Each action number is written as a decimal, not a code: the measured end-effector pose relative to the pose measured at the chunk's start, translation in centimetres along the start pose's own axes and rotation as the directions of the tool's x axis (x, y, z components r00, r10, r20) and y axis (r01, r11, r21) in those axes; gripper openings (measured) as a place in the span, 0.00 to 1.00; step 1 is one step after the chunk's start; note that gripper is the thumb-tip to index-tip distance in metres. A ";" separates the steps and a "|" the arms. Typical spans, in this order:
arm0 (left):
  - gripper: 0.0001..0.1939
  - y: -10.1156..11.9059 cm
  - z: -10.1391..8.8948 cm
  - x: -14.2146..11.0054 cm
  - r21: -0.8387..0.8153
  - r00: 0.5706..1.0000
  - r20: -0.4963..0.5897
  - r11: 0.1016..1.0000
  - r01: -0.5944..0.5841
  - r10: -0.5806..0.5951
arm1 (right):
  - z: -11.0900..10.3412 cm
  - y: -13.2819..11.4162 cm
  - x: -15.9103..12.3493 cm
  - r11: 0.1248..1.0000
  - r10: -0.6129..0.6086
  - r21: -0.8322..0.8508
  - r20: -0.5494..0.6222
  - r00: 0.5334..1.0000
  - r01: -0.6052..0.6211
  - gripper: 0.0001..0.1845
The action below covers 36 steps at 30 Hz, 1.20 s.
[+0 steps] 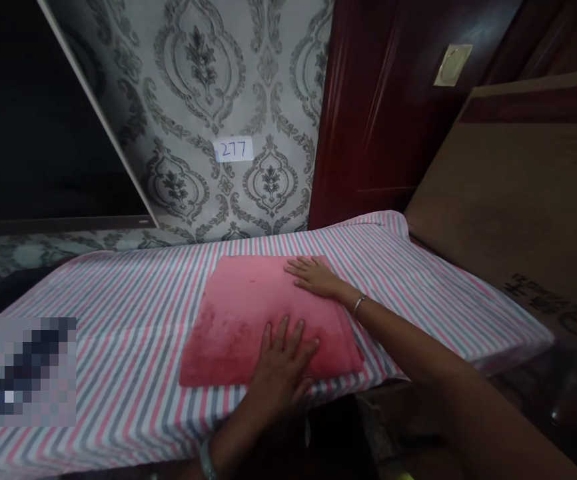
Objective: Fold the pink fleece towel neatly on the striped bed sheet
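Pink and plush, the folded rectangular pink towel (263,320) lies flat in the middle of our work surface, which is covered by a cotton sheet striped in pink, grey and white (118,320). We have both hands on the towel. Our left hand (281,363) rests palm down on the towel's near edge, fingers spread and released, gripping nothing; a bangle shows at that wrist by the bottom of the view. Our right hand (316,277) lies flat on the far right corner of the towel, fingers stretched out toward the left and likewise unclenched, pressing the cloth rather than grasping it, with a thin metal bracelet (358,305) on its wrist. The towel sits squarely on the striped sheet, its near edge close to the front of the surface and its right edge well short of the sheet's right end. Behind the surface stands a wall papered in a grey damask pattern (198,80), and on it a small white label marked 277 (233,149). To the right of the wallpaper we see a dark red glossy wooden door (383,100), and further right a large brown cardboard panel (518,193) leans beside the sheet-covered surface.
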<state>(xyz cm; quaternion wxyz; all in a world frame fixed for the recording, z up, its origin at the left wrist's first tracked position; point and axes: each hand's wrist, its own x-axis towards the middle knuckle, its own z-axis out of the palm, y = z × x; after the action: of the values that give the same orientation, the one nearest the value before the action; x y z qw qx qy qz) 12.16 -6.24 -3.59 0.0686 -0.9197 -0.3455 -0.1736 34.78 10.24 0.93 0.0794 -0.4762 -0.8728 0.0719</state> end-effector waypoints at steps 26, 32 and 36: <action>0.29 -19.5 -6.7 1.8 -0.702 0.447 0.136 0.233 0.673 -0.884 | 0.3 4.8 -2.4 0.339 0.661 0.869 0.052 0.749 -0.360 0.14; 0.30 -20.7 -5.1 2.7 -0.836 0.568 0.403 -0.037 0.547 -0.718 | 0.5 4.8 -1.4 0.201 0.703 0.855 0.213 0.679 -0.477 0.14; 0.30 -20.8 -5.0 3.6 -0.842 0.508 0.437 -0.140 0.521 -0.742 | 0.2 4.7 -1.4 0.153 0.699 0.871 0.239 0.674 -0.467 0.11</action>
<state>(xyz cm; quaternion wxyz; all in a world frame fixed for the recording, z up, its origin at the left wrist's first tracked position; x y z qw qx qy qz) -0.34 10.38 2.51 -0.5376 -0.4516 -0.5650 -0.4334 39.34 11.58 -0.29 0.3774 -0.6632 -0.4241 0.4878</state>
